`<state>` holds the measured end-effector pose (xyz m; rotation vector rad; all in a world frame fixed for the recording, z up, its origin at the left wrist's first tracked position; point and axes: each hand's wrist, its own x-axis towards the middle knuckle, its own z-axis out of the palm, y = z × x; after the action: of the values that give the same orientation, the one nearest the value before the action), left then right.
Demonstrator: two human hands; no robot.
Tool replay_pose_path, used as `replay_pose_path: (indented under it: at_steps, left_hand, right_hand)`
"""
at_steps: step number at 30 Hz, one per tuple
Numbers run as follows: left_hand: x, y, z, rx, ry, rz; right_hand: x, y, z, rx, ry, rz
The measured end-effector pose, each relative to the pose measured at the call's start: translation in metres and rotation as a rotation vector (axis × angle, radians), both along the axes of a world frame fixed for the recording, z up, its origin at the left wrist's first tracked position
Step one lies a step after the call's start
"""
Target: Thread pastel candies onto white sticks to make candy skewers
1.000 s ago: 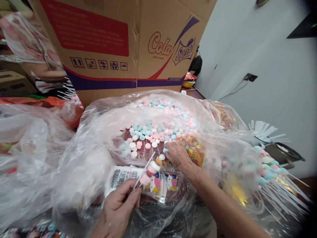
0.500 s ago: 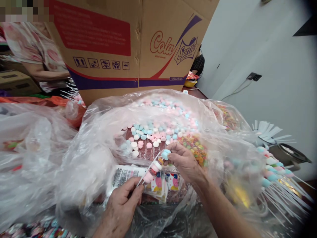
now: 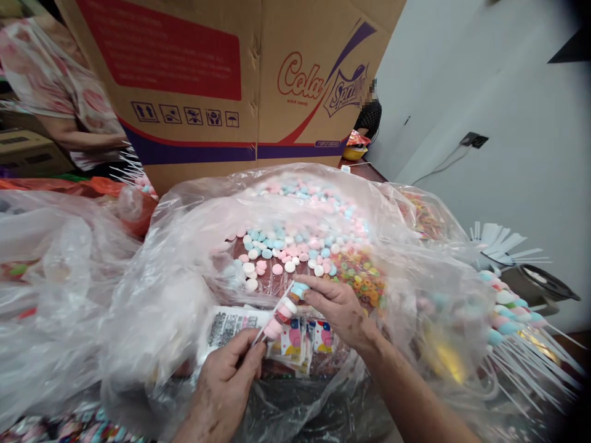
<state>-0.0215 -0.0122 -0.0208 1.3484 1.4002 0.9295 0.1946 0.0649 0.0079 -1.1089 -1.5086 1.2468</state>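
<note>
Between thumb and fingers, my left hand (image 3: 231,378) pinches the lower end of a candy skewer (image 3: 279,315), a white stick threaded with pink, white and orange-red pieces. At the stick's upper end my right hand (image 3: 335,304) is closed on a light blue candy (image 3: 299,289), which sits against the top of the row. Beyond the hands, pink, white and blue candies (image 3: 277,252) lie loose in an open clear plastic bag. Colourful ring gummies (image 3: 362,280) are heaped just right of them. Printed packets (image 3: 295,341) lie flat beneath the skewer.
A large cardboard box (image 3: 198,132) stands behind the bag. Finished candy skewers (image 3: 512,314) lie at the right, near a cup of white sticks (image 3: 501,246). Plastic bags (image 3: 60,271) cover the left side. A person in a patterned top (image 3: 69,92) sits at the far left.
My right hand has moved left and slightly down, bringing the blue candy onto the skewer's upper end. My left hand keeps its pinch on the lower end.
</note>
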Motion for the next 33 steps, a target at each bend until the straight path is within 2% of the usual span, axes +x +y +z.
replay_pose_path:
  at_steps: [7, 15, 20, 24, 29, 33]
  left_hand:
    - [0.004, -0.001, -0.006, 0.006, -0.017, 0.008]
    - [0.004, 0.002, -0.006, 0.012, -0.034, 0.071]
    - [0.005, 0.004, -0.002, 0.029, -0.039, 0.038]
    - [0.013, 0.008, 0.008, 0.014, -0.110, 0.026]
    - [0.022, 0.014, 0.014, -0.031, -0.192, 0.032]
    - [0.025, 0.013, 0.014, -0.037, -0.176, 0.052]
  right_hand:
    - [-0.008, -0.008, 0.003, 0.291, -0.260, -0.022]
    - [-0.016, -0.015, -0.007, 0.395, -0.338, -0.016]
    - [-0.016, -0.017, -0.004, 0.426, -0.298, -0.023]
    - [-0.018, -0.019, 0.008, 0.339, -0.207, -0.010]
    - [-0.023, -0.021, 0.012, 0.065, 0.191, -0.047]
    - [-0.021, -0.023, 0.016, 0.098, 0.107, -0.070]
